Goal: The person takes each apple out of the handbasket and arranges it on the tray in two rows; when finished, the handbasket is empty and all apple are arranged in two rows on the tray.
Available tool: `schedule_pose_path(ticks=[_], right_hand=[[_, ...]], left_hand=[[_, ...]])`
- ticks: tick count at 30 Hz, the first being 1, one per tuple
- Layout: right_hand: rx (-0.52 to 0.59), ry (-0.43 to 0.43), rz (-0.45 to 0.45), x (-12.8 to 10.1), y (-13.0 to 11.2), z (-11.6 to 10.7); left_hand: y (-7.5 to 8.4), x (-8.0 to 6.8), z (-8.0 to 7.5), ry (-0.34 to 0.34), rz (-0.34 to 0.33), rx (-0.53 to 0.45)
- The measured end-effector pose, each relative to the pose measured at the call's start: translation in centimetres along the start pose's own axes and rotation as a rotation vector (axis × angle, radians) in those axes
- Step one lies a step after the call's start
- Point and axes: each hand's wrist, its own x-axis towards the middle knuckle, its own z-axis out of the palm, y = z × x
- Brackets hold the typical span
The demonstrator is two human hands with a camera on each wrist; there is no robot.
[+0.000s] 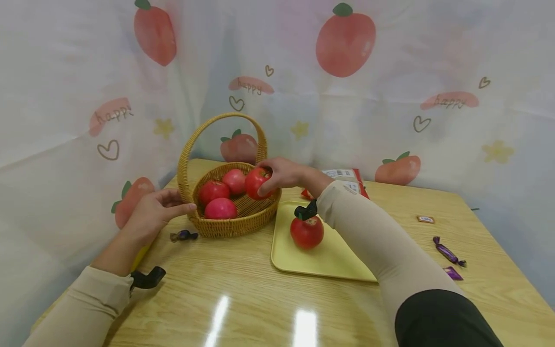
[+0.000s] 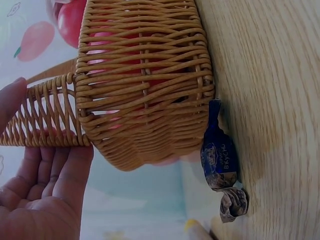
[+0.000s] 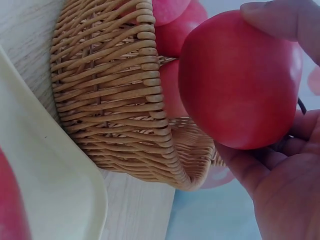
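My right hand grips a red apple over the right side of a wicker basket. The thumb and fingers lie on opposite sides of the fruit, and its dark stem shows in the right wrist view. Inside the basket are three more red and pink apples. My left hand holds the base of the basket's tall handle, with the thumb on one face and the fingers on the other. Another red apple sits on a pale yellow tray right of the basket.
A dark blue wrapped candy lies by the basket's left side. Behind the tray is a red and white packet, partly covered by my right arm. Purple wrapped candy and a small brown packet lie at the table's right.
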Motion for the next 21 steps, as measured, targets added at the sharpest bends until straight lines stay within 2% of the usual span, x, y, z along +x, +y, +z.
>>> schedule_pose_path(ticks=[10,21], right_hand=[[0.087,0.081,-0.025,-2.2,0.5,-0.4],[0.146,0.169,-0.008,-5.1,1.5,-1.5]], left_hand=[[0.2,-0.1,0.0,-0.005,0.007,0.003],[0.0,-0.3,0.0,-0.009,0.024,-0.019]])
